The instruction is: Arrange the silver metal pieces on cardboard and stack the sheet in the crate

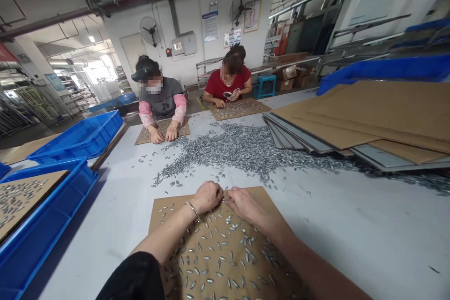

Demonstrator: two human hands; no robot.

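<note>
A brown cardboard sheet (165,204) lies in front of me on the white table (351,225), dotted with several small silver metal pieces (211,248). My left hand (207,195) rests at the sheet's far edge with its fingers curled in; what they pinch is too small to name. My right hand (244,204) sits beside it, fingers bent down onto the sheet and nearly touching the left. Beyond both hands spreads a large loose heap of the same metal pieces (242,147).
Blue plastic crates (45,225) stand at the left, one holding a cardboard sheet with pieces. Stacked cardboard and grey boards (369,122) lie at the right. Two people across the table work over their own cardboard sheets (239,108).
</note>
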